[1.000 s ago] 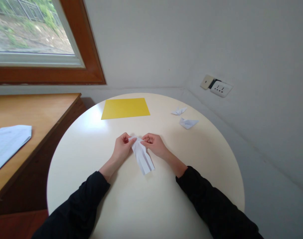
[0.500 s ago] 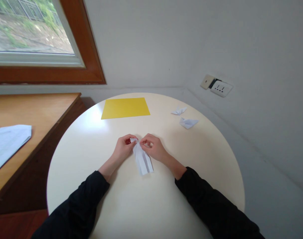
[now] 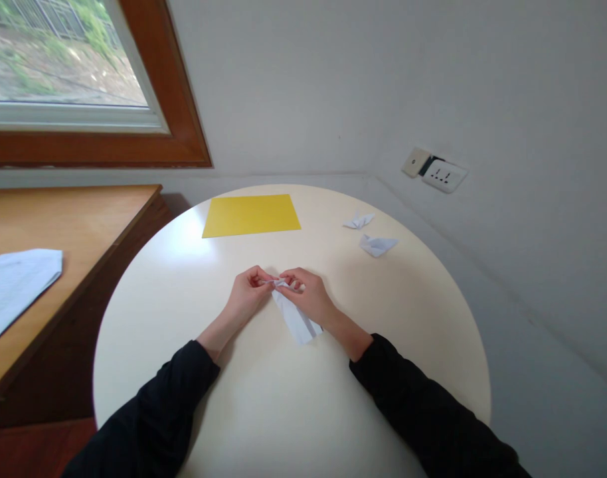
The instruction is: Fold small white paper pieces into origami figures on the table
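A white folded sheet of paper [image 3: 296, 318] lies slanted between my hands, its wide end pointing down and right toward me. My left hand [image 3: 251, 291] pinches the far, narrow end between thumb and fingers. Close against it, my right hand [image 3: 307, 292] is closed on the same end from the other side, the fingertips of both hands almost meeting. Part of the paper is hidden under the right hand, and the small folds at the fingertips are hard to make out.
A yellow sheet [image 3: 252, 216] lies at the far side of the round white table [image 3: 278, 411]. Two folded white paper pieces, one [image 3: 358, 221] behind the other [image 3: 378, 245], rest at the far right. A wooden desk [image 3: 99, 212] with white papers [image 3: 22, 285] stands to the left.
The paper's wide end has swung to the right, partly under my right hand. My right fingers have closed on the narrow end; the left hand has hardly moved.
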